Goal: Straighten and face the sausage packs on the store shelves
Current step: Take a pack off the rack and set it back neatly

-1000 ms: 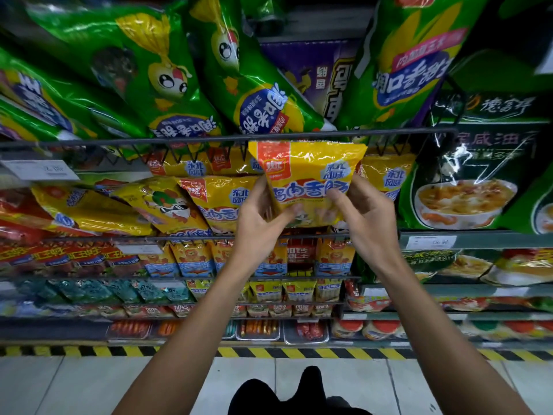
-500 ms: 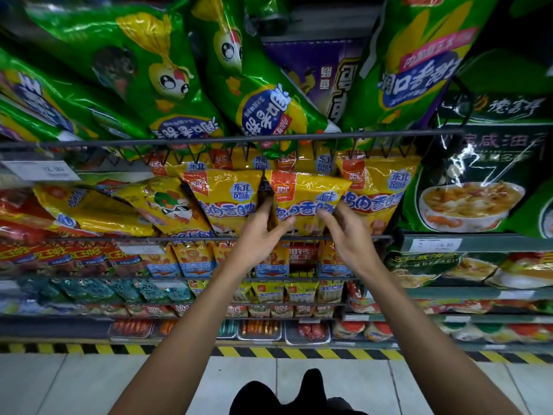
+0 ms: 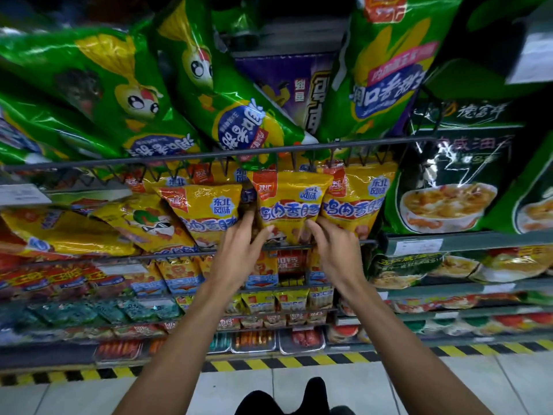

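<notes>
Held pack: yellow sausage pack (image 3: 288,206), upright, face out, in the yellow row; its bottom edge sits at the wire rail (image 3: 299,246) of its shelf.
Left hand (image 3: 239,253): at the pack's 7 o'clock corner; fingers (image 3: 244,218) reach behind the left edge, thumb across the front. Grasping the pack.
Right hand (image 3: 333,250): at the pack's 5 o'clock corner; fingers curled round the right edge, thumb on the front. Also grasping the pack.
Neighbours: left yellow pack (image 3: 206,211) at 9 o'clock, leaning, touching the left fingers; right yellow pack (image 3: 356,199) at 3 o'clock, pressed against the held one.
Above: green corn-sausage bags (image 3: 227,115) at 12 o'clock, drooping over the upper rail (image 3: 209,154) onto the yellow tops.
Right side: dark green soup pack (image 3: 443,187) at 3 o'clock, beyond the yellow row.
Below: smaller packs on lower shelves (image 3: 263,301) at 6 o'clock, partly hidden by the forearms.
Change: a second ago the pack was lifted out in front of the row, its top up against the upper rail; now it is lower and set back between its neighbours, with both hands down at its bottom corners.
</notes>
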Action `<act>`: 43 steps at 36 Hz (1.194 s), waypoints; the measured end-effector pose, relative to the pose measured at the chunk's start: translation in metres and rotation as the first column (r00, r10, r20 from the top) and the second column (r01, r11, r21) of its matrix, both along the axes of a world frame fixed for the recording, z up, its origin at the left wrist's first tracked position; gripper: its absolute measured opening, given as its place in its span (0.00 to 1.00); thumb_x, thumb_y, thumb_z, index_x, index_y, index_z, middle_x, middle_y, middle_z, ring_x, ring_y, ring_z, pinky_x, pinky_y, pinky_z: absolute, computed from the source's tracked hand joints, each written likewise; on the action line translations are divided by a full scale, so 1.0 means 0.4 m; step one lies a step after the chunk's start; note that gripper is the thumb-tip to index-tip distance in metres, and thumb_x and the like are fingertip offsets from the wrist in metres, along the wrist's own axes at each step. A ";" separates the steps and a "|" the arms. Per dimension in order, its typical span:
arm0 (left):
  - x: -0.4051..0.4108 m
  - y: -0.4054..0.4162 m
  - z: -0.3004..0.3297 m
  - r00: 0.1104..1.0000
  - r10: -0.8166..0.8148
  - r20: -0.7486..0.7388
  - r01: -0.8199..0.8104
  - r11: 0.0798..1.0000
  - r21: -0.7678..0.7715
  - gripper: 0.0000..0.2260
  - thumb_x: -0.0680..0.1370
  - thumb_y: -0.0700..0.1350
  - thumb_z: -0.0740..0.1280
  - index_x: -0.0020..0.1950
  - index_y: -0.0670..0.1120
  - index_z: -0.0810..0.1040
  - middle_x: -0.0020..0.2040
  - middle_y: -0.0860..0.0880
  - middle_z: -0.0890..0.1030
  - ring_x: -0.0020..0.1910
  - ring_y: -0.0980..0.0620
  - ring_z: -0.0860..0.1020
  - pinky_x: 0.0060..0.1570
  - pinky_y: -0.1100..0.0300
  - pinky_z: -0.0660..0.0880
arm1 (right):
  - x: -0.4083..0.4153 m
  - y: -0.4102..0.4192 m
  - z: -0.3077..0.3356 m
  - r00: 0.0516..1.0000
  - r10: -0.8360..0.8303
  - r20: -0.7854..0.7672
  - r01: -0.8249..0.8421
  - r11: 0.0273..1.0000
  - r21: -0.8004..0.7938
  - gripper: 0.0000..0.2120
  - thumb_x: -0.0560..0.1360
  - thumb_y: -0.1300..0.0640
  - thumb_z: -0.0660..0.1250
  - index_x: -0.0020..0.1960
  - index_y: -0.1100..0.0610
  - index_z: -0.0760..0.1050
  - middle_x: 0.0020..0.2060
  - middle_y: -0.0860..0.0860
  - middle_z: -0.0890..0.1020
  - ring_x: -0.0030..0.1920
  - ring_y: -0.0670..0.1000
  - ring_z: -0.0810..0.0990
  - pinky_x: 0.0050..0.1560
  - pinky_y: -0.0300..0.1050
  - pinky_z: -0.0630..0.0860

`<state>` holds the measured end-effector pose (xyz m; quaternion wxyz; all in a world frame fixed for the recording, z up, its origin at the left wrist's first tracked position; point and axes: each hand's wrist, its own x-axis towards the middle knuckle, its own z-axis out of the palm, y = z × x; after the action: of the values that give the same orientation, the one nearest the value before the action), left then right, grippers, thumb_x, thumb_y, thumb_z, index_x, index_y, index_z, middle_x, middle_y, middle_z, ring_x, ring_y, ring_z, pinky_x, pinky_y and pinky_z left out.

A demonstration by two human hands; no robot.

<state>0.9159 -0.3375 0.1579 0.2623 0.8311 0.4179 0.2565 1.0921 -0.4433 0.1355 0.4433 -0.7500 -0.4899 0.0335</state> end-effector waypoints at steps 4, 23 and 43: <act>0.002 -0.005 -0.017 0.989 0.033 0.144 -0.036 0.999 0.016 0.26 0.82 0.59 0.67 0.75 0.45 0.75 0.56 0.55 0.84 0.52 0.58 0.82 0.52 0.62 0.79 | 0.001 0.001 0.006 0.996 -0.085 0.004 0.084 0.994 0.075 0.21 0.82 0.40 0.60 0.57 0.53 0.84 0.29 0.43 0.80 0.26 0.42 0.75 0.28 0.36 0.68; 0.021 0.017 -0.057 0.994 0.027 0.105 -0.035 0.997 0.074 0.25 0.81 0.61 0.65 0.68 0.44 0.79 0.53 0.50 0.86 0.51 0.51 0.85 0.52 0.60 0.80 | 0.017 -0.005 0.000 0.998 -0.065 0.027 0.065 0.998 -0.027 0.21 0.83 0.42 0.63 0.41 0.56 0.82 0.27 0.47 0.78 0.27 0.49 0.76 0.31 0.50 0.73; 0.150 -0.051 -0.070 0.988 -0.126 -0.087 0.153 0.790 0.593 0.32 0.86 0.53 0.61 0.86 0.51 0.50 0.87 0.47 0.47 0.85 0.39 0.43 0.82 0.42 0.38 | 0.103 -0.037 -0.004 0.855 -0.094 0.509 0.036 0.992 0.123 0.30 0.85 0.47 0.60 0.83 0.53 0.57 0.83 0.50 0.56 0.83 0.56 0.51 0.82 0.56 0.48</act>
<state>0.9760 -0.3578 0.1298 -0.0040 0.9052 0.2588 0.3371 1.1334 -0.4581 0.1340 0.3375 -0.7227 -0.5656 -0.2095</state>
